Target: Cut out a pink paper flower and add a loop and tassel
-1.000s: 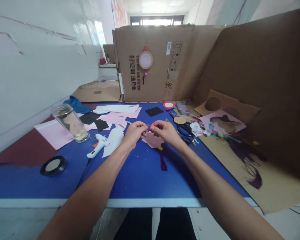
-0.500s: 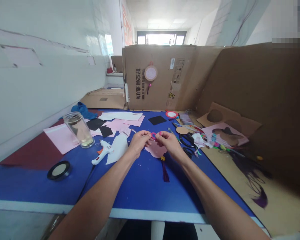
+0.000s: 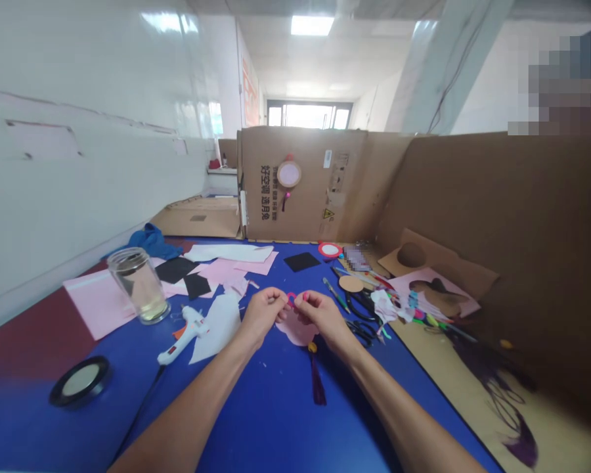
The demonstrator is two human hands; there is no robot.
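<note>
Head view: your left hand (image 3: 262, 314) pinched on magenta loop (image 3: 291, 299), right hand (image 3: 325, 315) beside it, seemingly pinching pink end (image 3: 306, 297); loop between hands, near scalloped pink paper (image 3: 294, 332), purple tassel (image 3: 318, 386) nearer you. Step looks like fingertip loop work; next move calls for steady pinch.

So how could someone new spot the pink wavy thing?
Over the blue table, find the left hand and right hand almost meeting in the middle. Just below them is a pink piece with a wavy edge. Unlike the plain pink paper at the left, it has a yellow bead and dark purple tassel at its lower edge.
</note>
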